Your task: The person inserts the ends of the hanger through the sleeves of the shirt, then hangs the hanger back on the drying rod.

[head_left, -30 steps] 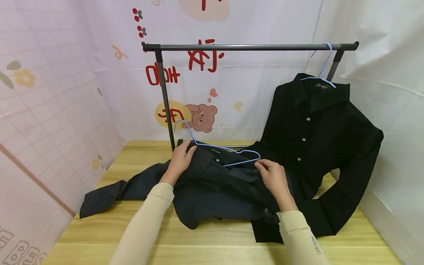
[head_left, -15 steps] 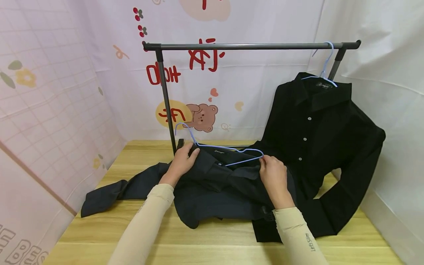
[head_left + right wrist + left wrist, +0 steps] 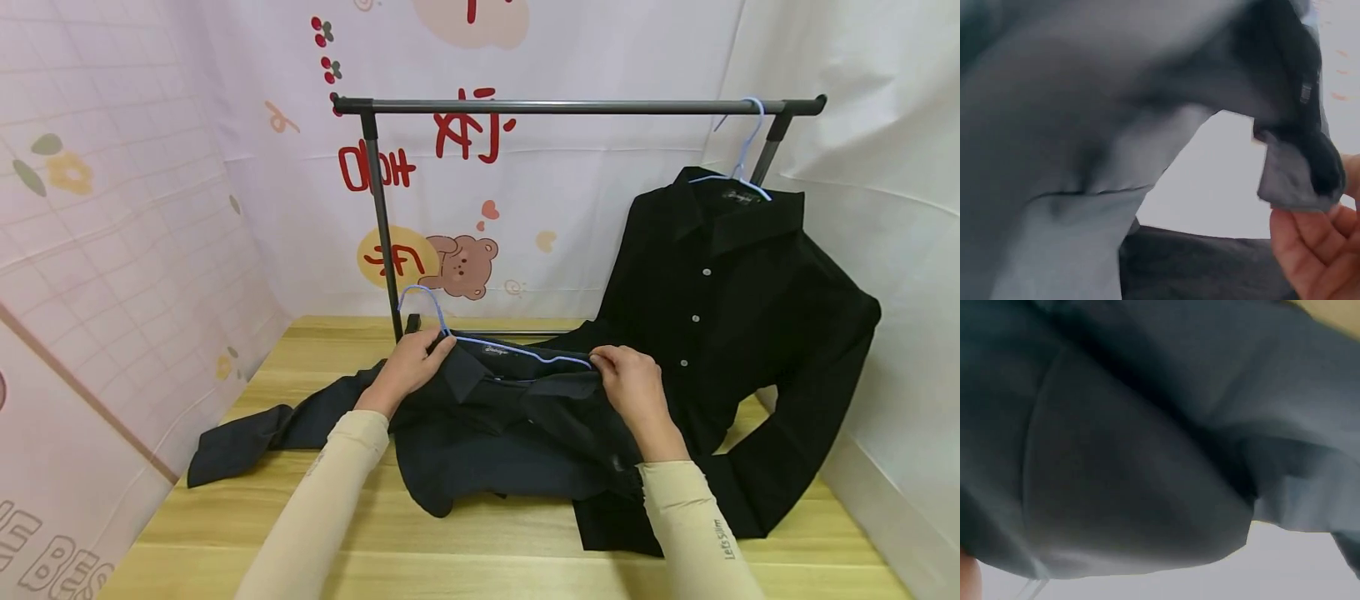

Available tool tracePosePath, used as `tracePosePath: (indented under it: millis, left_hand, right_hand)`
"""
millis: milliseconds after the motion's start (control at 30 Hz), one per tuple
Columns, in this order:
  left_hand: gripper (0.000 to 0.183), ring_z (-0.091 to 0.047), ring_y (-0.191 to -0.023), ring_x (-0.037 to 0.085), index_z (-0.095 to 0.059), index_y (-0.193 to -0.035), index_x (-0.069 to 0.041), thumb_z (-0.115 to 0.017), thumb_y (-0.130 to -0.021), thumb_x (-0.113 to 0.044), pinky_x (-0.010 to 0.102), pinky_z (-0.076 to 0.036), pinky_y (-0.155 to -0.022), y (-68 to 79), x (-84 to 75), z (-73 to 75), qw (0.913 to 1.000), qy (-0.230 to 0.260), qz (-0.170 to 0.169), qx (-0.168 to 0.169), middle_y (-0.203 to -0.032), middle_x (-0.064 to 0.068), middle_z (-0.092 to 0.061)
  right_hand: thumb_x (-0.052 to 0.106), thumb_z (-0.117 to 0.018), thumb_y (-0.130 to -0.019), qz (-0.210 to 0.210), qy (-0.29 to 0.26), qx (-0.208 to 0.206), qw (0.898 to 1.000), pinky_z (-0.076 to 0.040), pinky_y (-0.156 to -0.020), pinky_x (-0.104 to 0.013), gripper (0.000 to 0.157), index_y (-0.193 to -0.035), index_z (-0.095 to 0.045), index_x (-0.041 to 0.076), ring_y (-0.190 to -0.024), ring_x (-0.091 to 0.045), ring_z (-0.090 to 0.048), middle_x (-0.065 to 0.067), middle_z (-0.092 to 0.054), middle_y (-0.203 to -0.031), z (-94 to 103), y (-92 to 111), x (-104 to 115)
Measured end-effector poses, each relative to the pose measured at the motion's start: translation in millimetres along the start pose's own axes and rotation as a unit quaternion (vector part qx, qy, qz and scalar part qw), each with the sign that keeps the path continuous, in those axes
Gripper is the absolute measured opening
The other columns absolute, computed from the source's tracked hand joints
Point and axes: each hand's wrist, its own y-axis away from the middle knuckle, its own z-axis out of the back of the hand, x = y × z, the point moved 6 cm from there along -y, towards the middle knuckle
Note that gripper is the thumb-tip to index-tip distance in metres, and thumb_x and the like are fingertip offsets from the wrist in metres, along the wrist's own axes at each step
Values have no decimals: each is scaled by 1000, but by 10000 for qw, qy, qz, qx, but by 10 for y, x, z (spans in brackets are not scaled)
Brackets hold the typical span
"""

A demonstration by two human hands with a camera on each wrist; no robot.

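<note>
A dark button-up shirt [image 3: 495, 454] lies bunched on the table, its neck raised toward the rack. Inside the neck opening runs a light blue clothes hanger [image 3: 510, 346], its hook standing free at the left. My left hand [image 3: 408, 362] grips the collar's left side, close to the base of the hook; whether it also holds the hanger wire cannot be told. With thumb and fingers, my right hand [image 3: 632, 383] pinches the collar's right side at the hanger's end. Shirt cloth [image 3: 1135, 469] fills most of the left wrist view. The right wrist view shows fingers [image 3: 1304, 250] on the collar.
Behind stands a dark metal garment rack [image 3: 525, 107]. A second black shirt [image 3: 742, 292] hangs on a blue hanger at its right end, lower part spread on the wooden table [image 3: 480, 554]. A printed cloth [image 3: 600, 183] covers the back wall.
My right hand shifted to the collar edge and drew it up over the hanger's right end, so the lower wire is now mostly covered. The hook dropped slightly; my left hand kept its hold.
</note>
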Motion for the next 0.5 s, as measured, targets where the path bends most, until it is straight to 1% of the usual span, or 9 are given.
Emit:
tracePosePath:
  millis: [67,133,167,233,300,367,400,433,500]
  left_hand:
    - [33,-57,-80,23,-55,-85,-15,-49,-104,-40,41,-43,-73,-4,-33,-19,9992,-370,-93,-80,-82,5,-55]
    - [33,-55,-77,21,-53,-81,-16,-50,-104,-40,38,-42,-71,-13,-74,-49,9969,-751,-98,-197,-80,2,-54]
    - [33,-56,-78,20,-54,-81,-17,-51,-104,-41,37,-42,-70,-19,-101,-64,9955,-904,-67,-281,-81,0,-55]
    - [34,-53,-72,21,-52,-81,-15,-52,-103,-41,36,-40,-65,-27,-148,-91,9939,-1015,98,-414,-77,3,-51]
    - [33,-51,-71,21,-51,-83,-14,-53,-103,-41,35,-39,-63,-45,-204,-112,9939,-936,283,-516,-77,4,-49]
    - [31,-49,-72,22,-51,-86,-12,-55,-103,-38,35,-38,-64,-66,-283,-126,9958,-669,357,-505,-79,4,-48]
    - [30,-48,-72,23,-51,-87,-11,-56,-103,-36,36,-37,-64,-80,-329,-131,9972,-492,328,-455,-79,6,-47]
    - [28,-48,-74,22,-52,-88,-10,-56,-103,-33,36,-38,-66,-97,-380,-140,9983,-350,264,-382,-80,5,-48]
    - [24,-49,-77,23,-54,-90,-9,-57,-103,-29,37,-39,-69,-128,-474,-162,9996,-116,126,-203,-84,6,-50]
  right_hand:
    - [9,-63,-98,-88,27,143,9999,-52,-78,-50,14,-102,-74,1,-79,-30,-61,-17,-71,-95,13,-4,17]
    - [9,-61,-98,-129,109,99,9998,-53,-77,-50,16,-102,-73,-1,-79,-31,-62,-18,-70,-95,25,7,78]
    - [9,-61,-98,-108,172,-14,9998,-53,-76,-51,16,-101,-73,-2,-78,-32,-63,-19,-70,-94,33,16,123]
    - [8,-61,-97,-70,214,-349,9991,-53,-71,-50,16,-98,-73,-4,-73,-33,-63,-19,-70,-88,46,32,226]
    - [7,-61,-95,-104,95,-683,9976,-53,-65,-48,16,-96,-73,-4,-67,-32,-62,-17,-70,-83,44,48,326]
    - [7,-64,-94,-147,-132,-883,9959,-52,-62,-46,14,-96,-73,-3,-65,-29,-63,-14,-71,-81,12,55,417]
    - [8,-66,-94,-136,-267,-859,9959,-52,-62,-45,14,-98,-74,-2,-64,-28,-64,-13,-71,-80,-22,55,465]
    - [9,-67,-94,-99,-421,-734,9964,-52,-62,-44,15,-101,-74,-2,-66,-26,-64,-12,-72,-81,-70,57,517]
    - [12,-69,-94,21,-774,-269,9966,-53,-65,-40,20,-109,-73,0,-70,-23,-66,-10,-73,-87,-179,78,619]
